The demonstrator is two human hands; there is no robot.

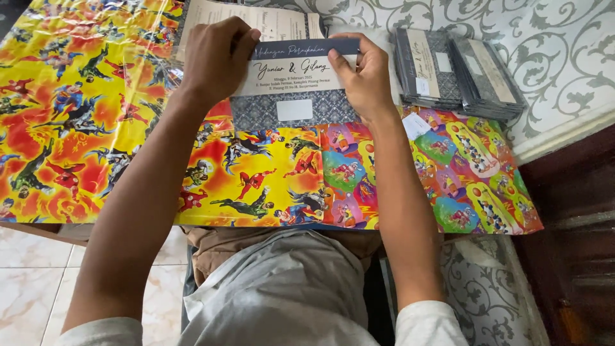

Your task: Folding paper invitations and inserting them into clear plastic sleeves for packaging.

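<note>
My left hand (214, 57) and my right hand (362, 74) grip the two ends of a long invitation card (291, 77), cream with a dark blue band on top and printed script. It lies over a grey patterned envelope (256, 114) bearing a blank white label (295, 109). Both rest on bright yellow and red cartoon wrapping paper (77, 115) spread across the surface. My forearms reach in from the bottom of the view.
Two stacks of wrapped dark grey invitations (458, 74) sit at the right on a grey-and-white floral cloth (557, 45). A printed paper sheet (256, 19) lies behind the card. Green and pink cartoon paper (461, 173) lies at right. Tiled floor (25, 275) shows lower left.
</note>
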